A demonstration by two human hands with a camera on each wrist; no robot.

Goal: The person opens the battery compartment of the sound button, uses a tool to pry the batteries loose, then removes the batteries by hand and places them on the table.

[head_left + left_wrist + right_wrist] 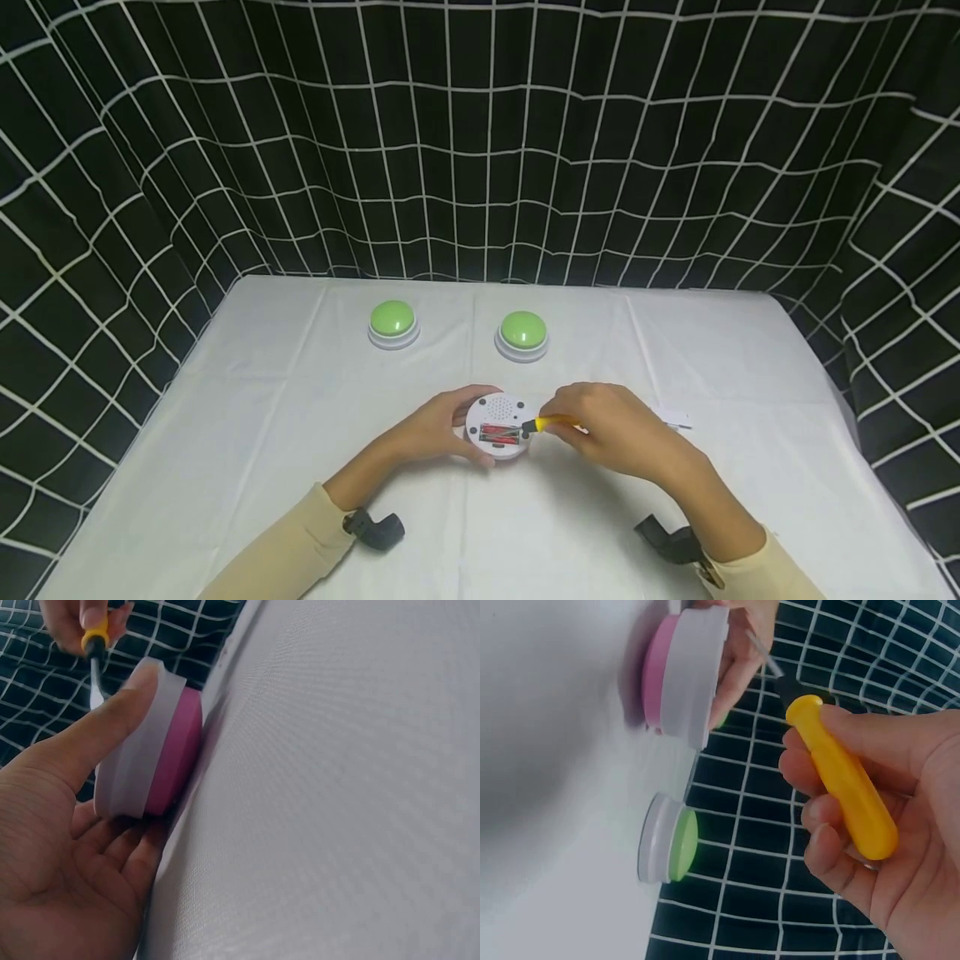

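Note:
My left hand [438, 429] grips a round white push-button device [501, 407] by its side, thumb over the near edge. It lies upside down, its pink dome [177, 754] against the table and its underside facing up. Two red batteries [498, 433] show in its open compartment. Between thumb and fingers, my right hand [611, 427] holds a screwdriver [847, 787] with a yellow handle and black collar. The metal shaft slants down to the left, and its tip overlaps the batteries in the head view.
Two green-domed buttons, one at left [392, 321] and one at right [522, 333], stand farther back on the white-covered table [300, 400]. A small white flat piece [673, 417] lies partly behind my right hand. Black curtains with a white grid [480, 125] surround the table.

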